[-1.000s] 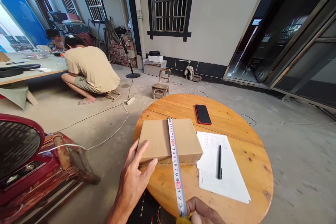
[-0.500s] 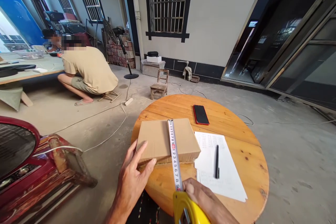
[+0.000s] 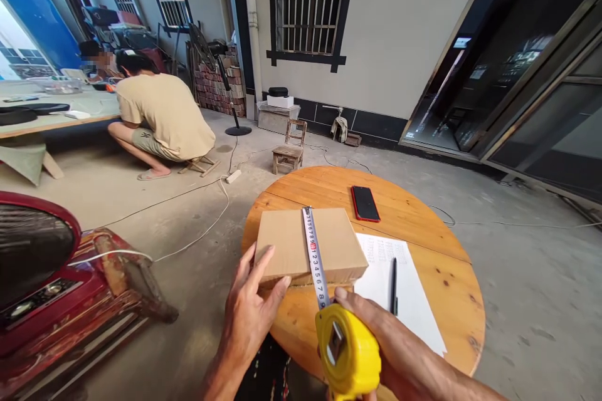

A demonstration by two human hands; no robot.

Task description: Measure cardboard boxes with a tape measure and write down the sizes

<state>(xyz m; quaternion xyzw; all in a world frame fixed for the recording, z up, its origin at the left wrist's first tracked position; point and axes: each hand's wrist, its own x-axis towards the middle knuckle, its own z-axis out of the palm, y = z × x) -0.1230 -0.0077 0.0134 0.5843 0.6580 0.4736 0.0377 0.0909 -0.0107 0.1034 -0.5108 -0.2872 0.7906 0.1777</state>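
Note:
On the round wooden table (image 3: 437, 263) lies a flat brown cardboard box (image 3: 282, 241). My left hand (image 3: 251, 304) holds its near left corner, fingers along the left side and thumb at the front edge. In my right hand (image 3: 392, 332) is a yellow tape measure (image 3: 360, 348), its case in front of the box and nearer to me. The drawn-out tape blade (image 3: 316, 263) runs across the box top, its metal end at the far edge. My right fingers are mostly hidden behind the case; the thumb lies beside the blade.
Printed paper sheets (image 3: 421, 310) lie right of the box with a black pen (image 3: 394, 288) on them. A red-edged phone (image 3: 365, 203) is farther back. At left stands a red fan-like appliance (image 3: 51, 282). A person (image 3: 164, 116) squats by another table, and a small wooden chair (image 3: 288, 153) stands beyond.
The tape measure case and my right hand have come up into view, closer to the box. The blade still lies across the box top. My left hand stays at the corner; the view has shifted slightly.

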